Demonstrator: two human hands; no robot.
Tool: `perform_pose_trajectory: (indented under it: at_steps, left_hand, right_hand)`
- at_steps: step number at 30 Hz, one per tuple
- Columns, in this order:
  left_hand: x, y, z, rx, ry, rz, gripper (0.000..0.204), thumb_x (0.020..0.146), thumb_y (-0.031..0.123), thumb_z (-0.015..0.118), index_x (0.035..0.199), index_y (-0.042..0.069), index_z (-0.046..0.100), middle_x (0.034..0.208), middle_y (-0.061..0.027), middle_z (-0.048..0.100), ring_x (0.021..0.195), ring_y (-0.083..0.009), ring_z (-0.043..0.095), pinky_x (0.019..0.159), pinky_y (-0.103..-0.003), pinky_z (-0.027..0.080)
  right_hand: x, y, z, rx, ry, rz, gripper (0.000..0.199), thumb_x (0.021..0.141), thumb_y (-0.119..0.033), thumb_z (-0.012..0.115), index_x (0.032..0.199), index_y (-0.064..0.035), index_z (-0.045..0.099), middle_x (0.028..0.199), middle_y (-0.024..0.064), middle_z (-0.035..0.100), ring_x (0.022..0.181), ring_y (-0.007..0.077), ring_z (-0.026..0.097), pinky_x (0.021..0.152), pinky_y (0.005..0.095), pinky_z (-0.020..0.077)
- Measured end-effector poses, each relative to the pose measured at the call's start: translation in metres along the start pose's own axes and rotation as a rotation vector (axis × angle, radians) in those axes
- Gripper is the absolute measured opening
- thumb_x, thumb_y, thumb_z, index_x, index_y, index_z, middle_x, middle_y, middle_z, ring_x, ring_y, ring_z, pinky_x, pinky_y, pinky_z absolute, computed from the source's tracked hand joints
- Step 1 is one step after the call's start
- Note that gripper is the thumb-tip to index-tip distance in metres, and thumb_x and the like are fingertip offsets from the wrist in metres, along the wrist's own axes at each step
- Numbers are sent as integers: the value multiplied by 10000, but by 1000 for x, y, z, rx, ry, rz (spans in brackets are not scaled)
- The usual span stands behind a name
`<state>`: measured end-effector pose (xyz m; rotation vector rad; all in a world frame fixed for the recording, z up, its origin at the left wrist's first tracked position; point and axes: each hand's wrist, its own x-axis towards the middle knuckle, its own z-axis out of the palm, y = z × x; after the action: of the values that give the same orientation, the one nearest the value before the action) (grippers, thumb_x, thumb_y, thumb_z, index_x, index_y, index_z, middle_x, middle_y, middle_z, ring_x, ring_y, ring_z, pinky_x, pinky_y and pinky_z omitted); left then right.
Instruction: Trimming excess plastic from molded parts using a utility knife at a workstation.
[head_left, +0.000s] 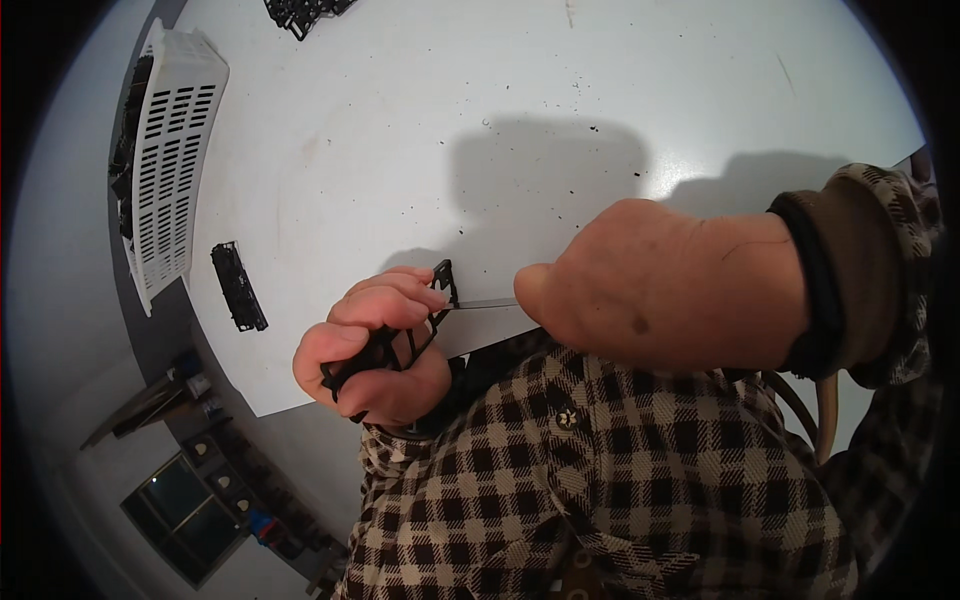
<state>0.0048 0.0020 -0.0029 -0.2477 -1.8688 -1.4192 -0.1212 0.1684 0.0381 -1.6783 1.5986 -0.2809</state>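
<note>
White surface (350, 150): black strip (238, 287) at nine o'clock. Left grip (378, 308) clasps a frame (376, 357), presumably for steadiness; right grip (660, 285) clenches a tool (487, 303) at the frame's one-o'clock end.

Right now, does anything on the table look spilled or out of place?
Yes: small dark crumbs lie scattered over the white tabletop beyond the right hand, loose specks that stand out against its pale surface.

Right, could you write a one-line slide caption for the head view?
Left hand holds a black frame; right hand holds a thin tool to it, at a white table.
</note>
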Motion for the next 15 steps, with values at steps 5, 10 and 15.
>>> perform_pose_trajectory:
  at_steps: [5,10,15]
  left_hand:
    - [1,-1,-3,-1,33,-23,477,873,518,340,977,52,351,656,-152,538,528,-249,545,586,-435,498]
    - [0,-1,-3,-19,12,-24,479,872,521,340,987,55,352,659,-152,540,532,-249,546,592,-431,499]
    - [1,-2,-3,-39,12,-9,480,872,518,345,992,54,354,651,-154,540,521,-251,542,576,-434,499]
  right_hand:
    - [-3,-11,-1,104,58,100,92,769,-2,488,828,44,435,651,174,565,631,311,607,534,387,485]
    - [-19,-2,-3,362,167,-18,87,772,0,481,830,47,436,665,176,561,654,326,603,563,387,487]
    - [-10,7,-4,216,-46,78,72,782,-5,463,824,46,438,667,179,561,677,337,600,585,391,485]
